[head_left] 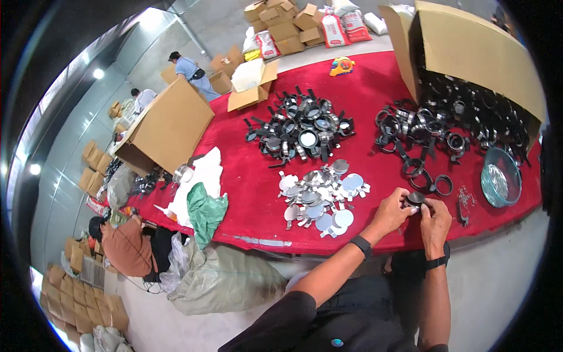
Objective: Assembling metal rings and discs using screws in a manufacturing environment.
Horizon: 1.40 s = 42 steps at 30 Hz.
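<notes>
Near the table's front edge, my left hand [389, 215] and my right hand [435, 227] pinch a small dark round part [416, 198] between them, one on each side. Fingers hide its lower portion. Just beyond my hands lie black rings with handles [413, 168], and one black ring [443, 185] sits beside them. Left of my left hand spreads a pile of flat silvery discs with small tabs [321, 196]. To the right of my right hand are a thin black handle-like piece [463, 212] and a scatter of tiny metal bits [466, 197].
A glass bowl [502, 178] holds small metal pieces. A large open carton [469, 47] spills black ring parts at right; another heap of black parts [299, 126] lies mid-table. A tape measure [342, 66], green cloth [205, 212] and big sack [229, 281] stand around. Co-workers are at left.
</notes>
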Tool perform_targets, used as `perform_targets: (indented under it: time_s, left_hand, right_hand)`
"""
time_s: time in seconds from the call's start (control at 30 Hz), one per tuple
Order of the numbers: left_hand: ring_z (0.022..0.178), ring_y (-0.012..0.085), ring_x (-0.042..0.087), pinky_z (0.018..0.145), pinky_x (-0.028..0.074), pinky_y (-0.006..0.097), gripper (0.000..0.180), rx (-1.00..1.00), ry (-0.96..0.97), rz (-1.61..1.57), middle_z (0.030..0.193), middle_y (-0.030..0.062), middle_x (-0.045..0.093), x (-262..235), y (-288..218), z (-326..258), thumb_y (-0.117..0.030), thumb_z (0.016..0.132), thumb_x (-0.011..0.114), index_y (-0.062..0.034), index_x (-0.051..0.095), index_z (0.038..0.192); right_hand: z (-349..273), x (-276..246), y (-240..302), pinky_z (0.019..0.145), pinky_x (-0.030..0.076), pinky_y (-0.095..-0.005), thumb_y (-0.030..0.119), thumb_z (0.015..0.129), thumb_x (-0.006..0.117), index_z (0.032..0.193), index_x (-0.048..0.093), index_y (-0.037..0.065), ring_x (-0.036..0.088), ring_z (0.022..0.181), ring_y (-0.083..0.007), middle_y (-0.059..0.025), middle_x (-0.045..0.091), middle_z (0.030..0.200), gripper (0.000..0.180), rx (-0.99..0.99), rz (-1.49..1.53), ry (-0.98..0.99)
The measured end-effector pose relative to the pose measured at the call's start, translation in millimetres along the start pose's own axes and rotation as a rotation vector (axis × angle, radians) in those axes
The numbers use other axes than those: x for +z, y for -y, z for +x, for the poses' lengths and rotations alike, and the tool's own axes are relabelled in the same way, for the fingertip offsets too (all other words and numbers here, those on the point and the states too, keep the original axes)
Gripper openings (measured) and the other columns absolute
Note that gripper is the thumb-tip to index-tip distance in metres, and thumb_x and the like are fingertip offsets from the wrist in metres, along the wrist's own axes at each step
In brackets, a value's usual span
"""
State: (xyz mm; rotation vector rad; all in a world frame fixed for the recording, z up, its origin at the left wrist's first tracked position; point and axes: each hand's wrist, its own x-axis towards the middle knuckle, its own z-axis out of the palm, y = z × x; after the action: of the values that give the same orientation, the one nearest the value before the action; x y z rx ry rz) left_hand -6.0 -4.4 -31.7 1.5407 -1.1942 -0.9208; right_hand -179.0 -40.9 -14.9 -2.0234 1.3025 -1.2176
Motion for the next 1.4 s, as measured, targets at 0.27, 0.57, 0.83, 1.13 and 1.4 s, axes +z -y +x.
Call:
perform_targets:
  time_s: [0.27,0.57,0.83,1.13,1.4]
  left_hand:
    - [0.111,0.0189,0.075,0.096,0.062,0.035,0.048,0.019,0.031,-0.187,0.122,0.013,0.076,-8,23,-3,-0.002,0.096,0.08,0.0041,0.058,0.139]
    - [0.101,0.0137,0.071,0.09,0.059,0.035,0.031,0.095,0.082,0.044,0.111,0.0066,0.078,-5,11,6,-0.01,0.094,0.081,-0.0023,0.075,0.124]
    - [0.122,0.0213,0.073,0.104,0.061,0.036,0.06,-0.045,0.1,-0.163,0.135,0.0173,0.074,-7,5,0,-0.003,0.096,0.081,0.0071,0.058,0.151]
    - [0.119,0.0234,0.076,0.102,0.061,0.035,0.064,-0.041,0.067,-0.059,0.13,0.0205,0.077,-15,-3,-6,-0.005,0.094,0.081,0.0069,0.057,0.152]
    - [0.123,0.0227,0.073,0.103,0.061,0.035,0.059,-0.076,0.114,-0.095,0.136,0.0169,0.074,-10,-6,-3,-0.002,0.096,0.079,0.004,0.059,0.151]
  right_hand:
    - [-7,6,5,0.092,0.06,-0.0431,0.002,0.093,0.076,0.109,0.079,-0.004,0.078,0.101,-0.036,-0.0202,0.08,0.108,0.018,0.026,0.07,0.049]
    - [-1,-8,8,0.092,0.058,-0.0465,0.003,0.091,0.075,0.105,0.079,0.002,0.075,0.098,-0.0389,-0.0188,0.078,0.102,0.015,-0.099,-0.068,0.044]
    - [-7,-8,9,0.089,0.059,-0.0475,-0.003,0.088,0.075,0.105,0.08,0.0,0.074,0.097,-0.0389,-0.0183,0.078,0.1,0.018,-0.161,-0.068,-0.037]
    - [-5,-4,7,0.085,0.06,-0.0484,-0.003,0.088,0.074,0.103,0.081,-0.001,0.076,0.094,-0.0399,-0.019,0.078,0.098,0.017,-0.145,-0.064,0.003]
    - [0,-10,6,0.083,0.061,-0.0477,-0.003,0.088,0.074,0.102,0.081,-0.001,0.076,0.091,-0.0404,-0.019,0.078,0.096,0.015,-0.115,-0.059,0.014]
